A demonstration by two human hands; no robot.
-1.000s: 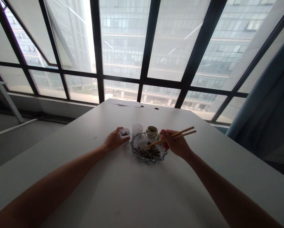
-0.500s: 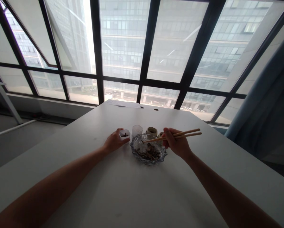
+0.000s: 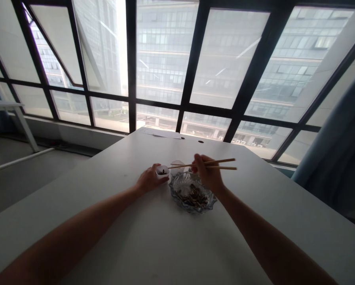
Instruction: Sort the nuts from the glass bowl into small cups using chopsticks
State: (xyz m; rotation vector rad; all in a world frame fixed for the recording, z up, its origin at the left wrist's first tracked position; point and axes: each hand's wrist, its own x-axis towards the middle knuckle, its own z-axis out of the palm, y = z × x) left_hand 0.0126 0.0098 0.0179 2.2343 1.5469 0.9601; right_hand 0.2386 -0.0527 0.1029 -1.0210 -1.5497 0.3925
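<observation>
My left hand (image 3: 149,179) is closed around a small white cup (image 3: 162,175) with a few dark, slender pieces inside. In my right hand (image 3: 208,173) is a pair of wooden chopsticks (image 3: 224,164), pinched between thumb and fingers. Their tips point left, one at the cup's rim and the other just above it; whether they grip anything is too small to tell. Below my right hand, a scalloped clear glass bowl (image 3: 177,198) holds a heap of brown seeds (image 3: 195,196), perhaps sunflower seeds. Behind the bowl stands a second whitish cup (image 3: 176,168), partly crossed by the chopsticks.
Everything stands on a large white table (image 3: 153,241). Papers (image 3: 159,133) lie at its far end near a dark round hole (image 3: 200,141). Tall black-framed windows rise beyond, with a blue curtain (image 3: 328,150) on the right and another white table (image 3: 3,105) at far left.
My right hand has carried the chopsticks left, from over the glass bowl to the white cup. It now hides the pots behind the bowl. The whole view has shifted slightly.
</observation>
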